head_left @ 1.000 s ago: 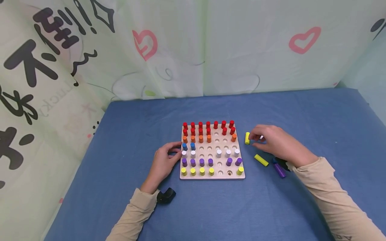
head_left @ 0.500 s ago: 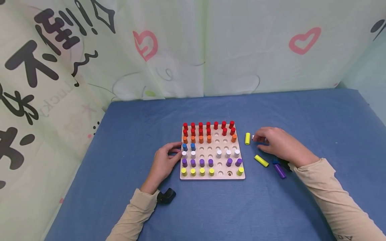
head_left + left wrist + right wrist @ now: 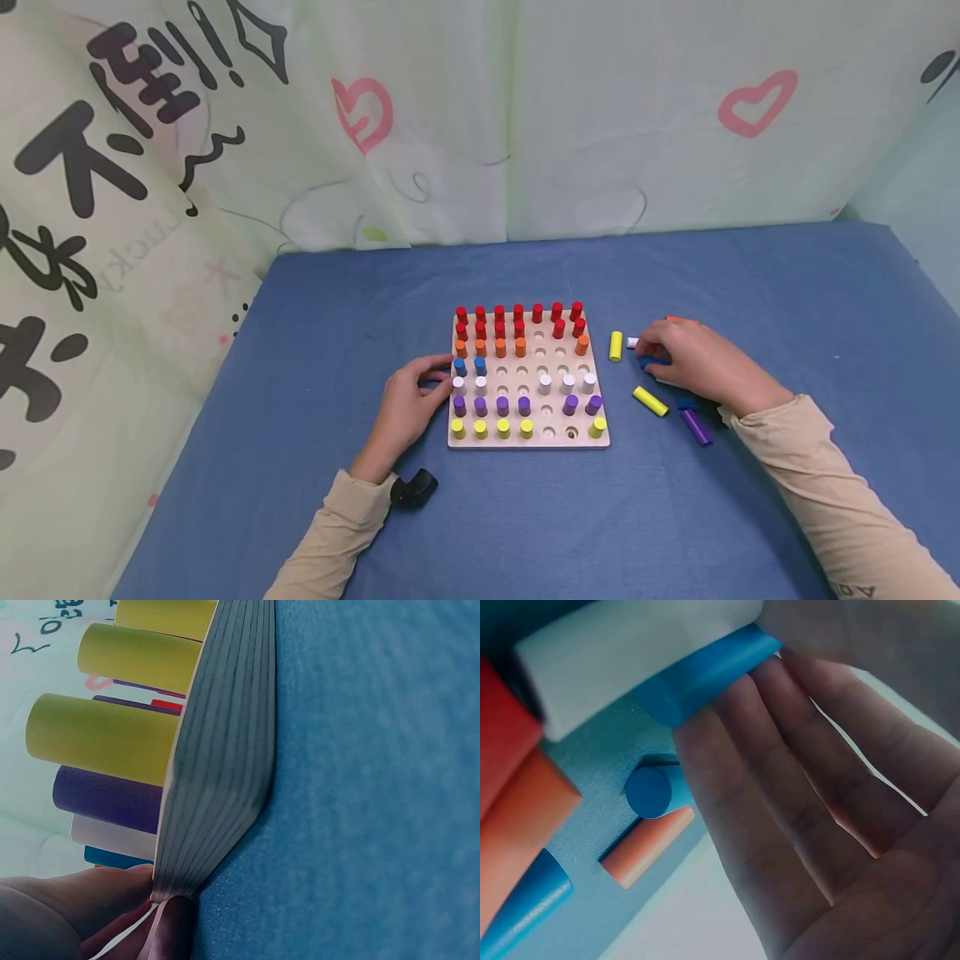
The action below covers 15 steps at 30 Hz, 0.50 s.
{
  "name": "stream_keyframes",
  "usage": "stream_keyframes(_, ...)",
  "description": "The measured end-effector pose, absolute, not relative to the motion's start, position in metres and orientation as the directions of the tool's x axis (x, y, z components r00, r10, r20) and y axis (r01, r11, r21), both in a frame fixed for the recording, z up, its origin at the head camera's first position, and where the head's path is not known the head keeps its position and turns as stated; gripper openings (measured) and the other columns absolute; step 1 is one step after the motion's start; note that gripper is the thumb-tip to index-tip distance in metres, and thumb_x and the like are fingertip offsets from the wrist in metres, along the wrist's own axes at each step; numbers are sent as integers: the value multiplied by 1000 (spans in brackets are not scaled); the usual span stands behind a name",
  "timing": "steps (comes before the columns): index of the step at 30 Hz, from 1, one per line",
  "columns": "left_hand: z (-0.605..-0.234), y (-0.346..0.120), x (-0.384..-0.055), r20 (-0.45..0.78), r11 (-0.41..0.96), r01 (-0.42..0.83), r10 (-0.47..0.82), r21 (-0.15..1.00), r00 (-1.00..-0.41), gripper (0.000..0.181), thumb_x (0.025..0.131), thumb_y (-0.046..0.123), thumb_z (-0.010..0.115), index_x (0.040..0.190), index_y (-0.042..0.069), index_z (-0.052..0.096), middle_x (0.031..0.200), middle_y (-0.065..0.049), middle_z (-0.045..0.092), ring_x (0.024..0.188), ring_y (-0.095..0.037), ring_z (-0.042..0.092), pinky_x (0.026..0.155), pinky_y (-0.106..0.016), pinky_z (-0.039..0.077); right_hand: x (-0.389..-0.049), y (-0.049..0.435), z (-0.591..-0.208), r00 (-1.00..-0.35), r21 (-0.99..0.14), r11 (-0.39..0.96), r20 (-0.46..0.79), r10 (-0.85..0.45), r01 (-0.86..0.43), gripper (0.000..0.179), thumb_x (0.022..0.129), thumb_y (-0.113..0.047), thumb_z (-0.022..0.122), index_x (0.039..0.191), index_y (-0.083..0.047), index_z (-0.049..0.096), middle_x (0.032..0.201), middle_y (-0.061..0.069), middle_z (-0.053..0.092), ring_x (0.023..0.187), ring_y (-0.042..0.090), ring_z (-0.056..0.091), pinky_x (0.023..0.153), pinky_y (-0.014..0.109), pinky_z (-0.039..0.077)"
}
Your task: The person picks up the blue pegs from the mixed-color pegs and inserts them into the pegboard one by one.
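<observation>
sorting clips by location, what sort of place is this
Probably a screened indoor activity spot: there's a printed curtain behind a blue tablecloth, on which sits a pegboard holding coloured pegs.

Through the head camera I see a table (image 3: 322, 300) spread with plain blue cloth (image 3: 300, 375), faintly creased near its far edge. Behind it I have a pale greenish-white sheet (image 3: 600, 175) with soft vertical folds, printed with two pink hearts (image 3: 788, 82), thin grey swirls and a small green spot (image 3: 373, 234). On the left side, bold black writing (image 3: 75, 171) slants down the pale sheet. To the right I make out a light blue panel (image 3: 918, 200). The light looks soft and even here; my left wrist view is dimmer and cooler.
</observation>
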State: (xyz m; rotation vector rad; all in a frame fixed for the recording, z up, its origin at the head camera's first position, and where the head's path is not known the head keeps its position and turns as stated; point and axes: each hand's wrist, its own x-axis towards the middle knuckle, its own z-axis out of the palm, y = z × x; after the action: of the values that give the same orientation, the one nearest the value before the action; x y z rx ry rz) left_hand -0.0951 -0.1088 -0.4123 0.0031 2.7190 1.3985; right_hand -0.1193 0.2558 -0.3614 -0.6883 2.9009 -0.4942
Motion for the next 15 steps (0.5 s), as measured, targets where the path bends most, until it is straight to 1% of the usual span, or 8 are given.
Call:
stream_keyframes(6,-413,-109,-95,-70,576,-34,41,817,-997,38,93,12,70,131,10,64,122,-8,67,104,-20,65,88,-36,58,-120,256,-362,-891,-332,851,-58,-449,-407,16,79,0,78,94,-4,73,92,4,67,81,17,59,74,41,54)
stream_keyframes(15,-412,-109,-96,-71,581,-32,44,813,-997,38,93,12,70,131,10,64,122,-8,67,105,-20,65,88,-36,58,-122,257,-361,-888,-335,846,-55,-456,-414,15,80,1,77,94,-3,73,93,5,68,81,18,61,75,42,54)
